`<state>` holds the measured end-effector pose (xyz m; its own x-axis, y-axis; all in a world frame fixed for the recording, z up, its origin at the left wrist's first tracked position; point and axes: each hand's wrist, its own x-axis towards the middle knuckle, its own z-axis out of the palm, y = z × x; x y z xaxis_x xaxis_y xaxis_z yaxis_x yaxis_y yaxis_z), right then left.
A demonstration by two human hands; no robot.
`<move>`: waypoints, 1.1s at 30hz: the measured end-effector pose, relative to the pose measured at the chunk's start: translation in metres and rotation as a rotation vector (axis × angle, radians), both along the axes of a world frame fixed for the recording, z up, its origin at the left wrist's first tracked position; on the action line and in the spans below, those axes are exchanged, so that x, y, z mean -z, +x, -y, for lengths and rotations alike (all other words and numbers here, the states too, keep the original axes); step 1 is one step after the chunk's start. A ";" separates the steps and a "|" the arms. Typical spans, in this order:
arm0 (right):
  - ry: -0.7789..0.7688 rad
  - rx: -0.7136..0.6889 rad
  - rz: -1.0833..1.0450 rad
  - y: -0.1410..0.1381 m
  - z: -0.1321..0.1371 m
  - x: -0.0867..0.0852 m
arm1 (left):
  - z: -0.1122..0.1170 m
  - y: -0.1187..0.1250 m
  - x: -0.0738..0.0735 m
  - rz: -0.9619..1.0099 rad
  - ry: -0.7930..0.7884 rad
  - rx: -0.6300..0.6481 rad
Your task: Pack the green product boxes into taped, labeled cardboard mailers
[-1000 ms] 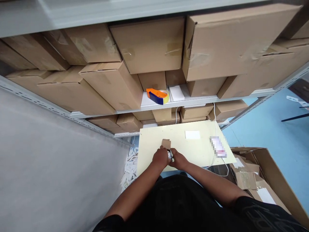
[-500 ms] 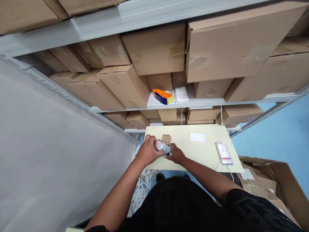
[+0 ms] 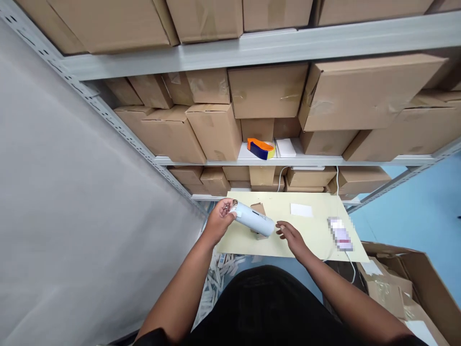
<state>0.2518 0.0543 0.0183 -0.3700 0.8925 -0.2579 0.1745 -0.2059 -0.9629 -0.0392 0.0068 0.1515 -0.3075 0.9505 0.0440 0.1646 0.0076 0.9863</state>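
Note:
My left hand [image 3: 219, 222] grips one end of a pale blue-white cylinder [image 3: 254, 220], which lies tilted above the cream table [image 3: 309, 235]. Its far end points toward my right hand [image 3: 291, 234], which hovers just off the tip with fingers spread and nothing in it. A small brown cardboard box [image 3: 258, 209] with a raised flap sits on the table right behind and under the cylinder, partly hidden by it.
A white card [image 3: 301, 210] and a blurred device on a white cable [image 3: 340, 233] lie on the table. An orange and blue tape dispenser [image 3: 261, 148] sits on the metal shelf among stacked cartons. An open carton [image 3: 403, 283] stands at right; white strips [image 3: 216, 278] litter the floor.
The cylinder has come out of the small box, drawn to the left by my left hand. My right hand has let go and opened. The view has tilted upward.

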 end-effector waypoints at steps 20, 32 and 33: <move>0.141 0.226 -0.265 -0.103 0.083 -0.053 | 0.011 0.049 0.046 0.507 -0.079 0.081; 0.096 0.343 -0.542 -0.080 0.040 -0.064 | -0.017 0.081 0.034 0.736 -0.023 0.129; 0.066 0.335 -0.556 -0.075 0.033 -0.068 | -0.017 0.079 0.033 0.807 -0.042 0.125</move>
